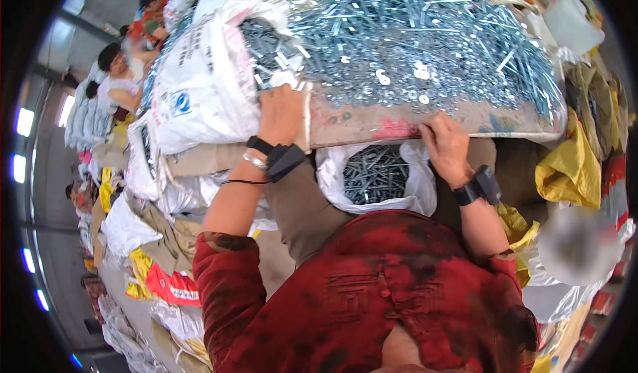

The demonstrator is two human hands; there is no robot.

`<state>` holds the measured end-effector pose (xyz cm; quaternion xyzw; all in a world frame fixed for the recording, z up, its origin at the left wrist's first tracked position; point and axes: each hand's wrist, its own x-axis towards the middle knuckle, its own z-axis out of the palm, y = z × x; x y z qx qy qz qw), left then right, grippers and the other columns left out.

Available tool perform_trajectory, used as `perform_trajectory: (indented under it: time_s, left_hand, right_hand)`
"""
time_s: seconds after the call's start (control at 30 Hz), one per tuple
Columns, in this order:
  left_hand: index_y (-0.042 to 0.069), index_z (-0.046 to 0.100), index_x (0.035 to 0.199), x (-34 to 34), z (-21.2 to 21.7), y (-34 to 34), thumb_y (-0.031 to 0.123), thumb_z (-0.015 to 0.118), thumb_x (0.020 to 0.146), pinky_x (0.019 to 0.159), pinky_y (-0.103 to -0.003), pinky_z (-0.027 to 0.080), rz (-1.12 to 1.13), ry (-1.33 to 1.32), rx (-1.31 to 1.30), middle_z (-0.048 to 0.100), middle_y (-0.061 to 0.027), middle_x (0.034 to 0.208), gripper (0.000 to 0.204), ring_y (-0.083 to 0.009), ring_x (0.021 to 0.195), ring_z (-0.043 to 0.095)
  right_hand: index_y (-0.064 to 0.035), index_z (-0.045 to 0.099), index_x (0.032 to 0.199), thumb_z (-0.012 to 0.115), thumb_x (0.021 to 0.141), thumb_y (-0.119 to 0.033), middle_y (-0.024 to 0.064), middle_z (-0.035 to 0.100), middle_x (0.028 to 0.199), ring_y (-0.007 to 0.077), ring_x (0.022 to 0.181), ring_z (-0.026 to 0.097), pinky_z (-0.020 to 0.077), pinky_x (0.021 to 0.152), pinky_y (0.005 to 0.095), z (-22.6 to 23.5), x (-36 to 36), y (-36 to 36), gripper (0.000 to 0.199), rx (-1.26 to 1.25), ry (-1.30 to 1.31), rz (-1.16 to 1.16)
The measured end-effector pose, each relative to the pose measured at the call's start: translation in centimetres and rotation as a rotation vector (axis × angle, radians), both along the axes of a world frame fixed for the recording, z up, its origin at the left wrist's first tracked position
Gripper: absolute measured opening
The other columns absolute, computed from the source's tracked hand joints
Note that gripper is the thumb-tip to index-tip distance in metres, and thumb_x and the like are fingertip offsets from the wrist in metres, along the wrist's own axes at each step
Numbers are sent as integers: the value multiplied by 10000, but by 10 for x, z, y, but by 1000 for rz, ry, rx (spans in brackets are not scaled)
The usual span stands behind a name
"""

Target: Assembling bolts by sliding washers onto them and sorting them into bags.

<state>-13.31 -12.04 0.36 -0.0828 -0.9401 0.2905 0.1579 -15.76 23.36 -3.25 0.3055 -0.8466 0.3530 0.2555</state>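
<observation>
My left hand is closed at the opening of a white woven sack lying on the table. A small white piece shows at its fingertips, but what the fingers grip is too unclear to name. My right hand is at the table's front edge with its fingers curled in a pinch. Anything inside that pinch is hidden. Just beyond both hands spreads a heap of shiny metal strips and washers. Below the edge, between my legs, a white bag stands with its mouth wide, full of metal strips.
The table's bare front edge has red and blue stains. Yellow sacking hangs at the right. Folded sacks and a red packet lie to the left on the floor. Other people sit farther off at the upper left.
</observation>
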Motion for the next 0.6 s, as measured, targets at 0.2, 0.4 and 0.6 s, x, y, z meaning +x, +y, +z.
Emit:
perform_trajectory:
  time_s: [0.2, 0.4, 0.6]
  left_hand:
    - [121, 557, 873, -14, 0, -19, 117, 556, 832, 701, -405, 412, -27, 49, 21, 540, -53, 860, 41, -225, 805, 581]
    - [98, 531, 891, -39, 3, -12, 99, 573, 827, 706, -413, 454, -112, 201, 257, 553, -72, 892, 77, -267, 834, 601]
    - [5, 512, 934, -54, 25, 6, 160, 615, 903, 486, -362, 469, 129, 175, 1687, 600, -93, 737, 188, -233, 603, 630]
  right_hand:
    - [-79, 606, 875, 686, 831, -60, 107, 580, 788, 321, 705, 603, 478, 603, 409, 0, -5, -1, 93, -108, 3, 73]
    - [-54, 606, 900, 658, 878, -69, 120, 603, 803, 316, 679, 621, 481, 593, 402, 17, -18, -6, 58, -262, -236, -43]
    - [-78, 596, 934, 642, 905, -135, 110, 614, 867, 335, 694, 629, 485, 592, 423, 40, -103, -25, 79, -137, 63, -107]
